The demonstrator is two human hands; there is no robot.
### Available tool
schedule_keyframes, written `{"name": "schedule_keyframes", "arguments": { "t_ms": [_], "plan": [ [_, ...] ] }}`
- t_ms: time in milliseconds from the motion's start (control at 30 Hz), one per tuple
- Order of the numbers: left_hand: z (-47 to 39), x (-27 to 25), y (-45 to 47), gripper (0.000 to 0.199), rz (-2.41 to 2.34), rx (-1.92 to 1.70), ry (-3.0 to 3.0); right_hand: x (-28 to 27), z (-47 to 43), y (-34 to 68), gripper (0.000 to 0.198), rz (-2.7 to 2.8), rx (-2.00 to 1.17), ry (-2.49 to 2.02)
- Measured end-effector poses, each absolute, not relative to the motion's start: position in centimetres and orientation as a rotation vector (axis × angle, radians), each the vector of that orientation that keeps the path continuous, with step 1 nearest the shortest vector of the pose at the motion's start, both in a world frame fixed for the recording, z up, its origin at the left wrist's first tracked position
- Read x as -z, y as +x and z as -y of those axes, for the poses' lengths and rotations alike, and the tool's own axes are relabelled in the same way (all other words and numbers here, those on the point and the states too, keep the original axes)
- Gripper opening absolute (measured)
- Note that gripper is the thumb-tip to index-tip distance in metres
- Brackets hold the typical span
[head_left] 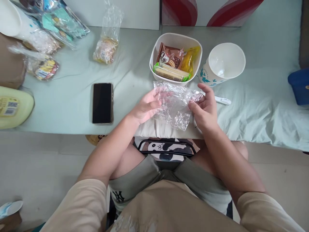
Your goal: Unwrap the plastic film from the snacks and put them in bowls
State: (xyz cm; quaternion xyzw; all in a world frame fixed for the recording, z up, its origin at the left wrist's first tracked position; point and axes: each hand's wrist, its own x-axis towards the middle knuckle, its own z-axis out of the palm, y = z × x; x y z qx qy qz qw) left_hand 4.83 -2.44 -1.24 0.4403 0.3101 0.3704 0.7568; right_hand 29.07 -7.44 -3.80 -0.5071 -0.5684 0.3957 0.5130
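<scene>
A crinkled clear plastic bag (177, 108) is stretched between my two hands above the cloth's front edge. My left hand (147, 107) grips its left side, the thumb in front and the fingers seen through the film. On the other side, my right hand (205, 108) pinches the bag between thumb and fingers, with the index finger raised. Just beyond the bag stands a white square bowl (153, 69) holding a brown snack packet (170, 55), a green-edged pack of sticks (171, 72) and a yellow packet (190, 60). To its right is a white paper cup (227, 61).
A phone (102, 103) lies left of my hands, with a tied snack bag (107, 48) behind it. More wrapped snacks (44, 67) and a yellow-green bottle (14, 107) sit far left. A white plastic piece (223, 100) lies near my right hand. Boxes (202, 13) line the back.
</scene>
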Motion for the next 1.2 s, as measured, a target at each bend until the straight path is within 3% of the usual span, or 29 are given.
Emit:
{"name": "schedule_keyframes", "arguments": {
  "t_ms": [233,367,467,567,700,867,1067,1200],
  "plan": [
    [2.7,1.7,5.1,0.038,-0.753,-0.750,0.911,3.9,7.5,29.2,0.060,1.345,-1.000,-1.213],
    [3.0,1.0,5.3,0.027,-0.753,-0.782,0.804,3.4,7.5,28.5,0.062,1.274,-1.034,-1.172],
    [3.1,0.5,5.4,0.028,-0.726,-0.785,0.761,2.5,7.5,28.0,0.064,1.213,-1.197,-1.134],
    [3.2,0.2,5.3,0.036,-0.717,-0.779,0.755,1.4,7.7,27.7,0.047,1.239,-1.364,-1.154],
    [3.3,0.2,5.3,0.050,-0.691,-0.662,0.807,0.4,7.9,27.6,0.037,1.237,-1.302,-1.250],
    [3.5,0.6,5.3,0.040,-0.853,-0.636,1.021,-0.1,8.0,27.8,0.029,1.313,-1.223,-1.413],
    [3.3,0.6,4.8,0.042,-0.880,-0.638,1.067,-0.1,8.0,28.0,0.042,1.284,-1.333,-1.281],
    [3.1,0.1,4.3,0.054,-0.827,-0.607,0.969,0.3,7.9,28.0,0.046,1.195,-1.424,-1.166]
  ]
}}
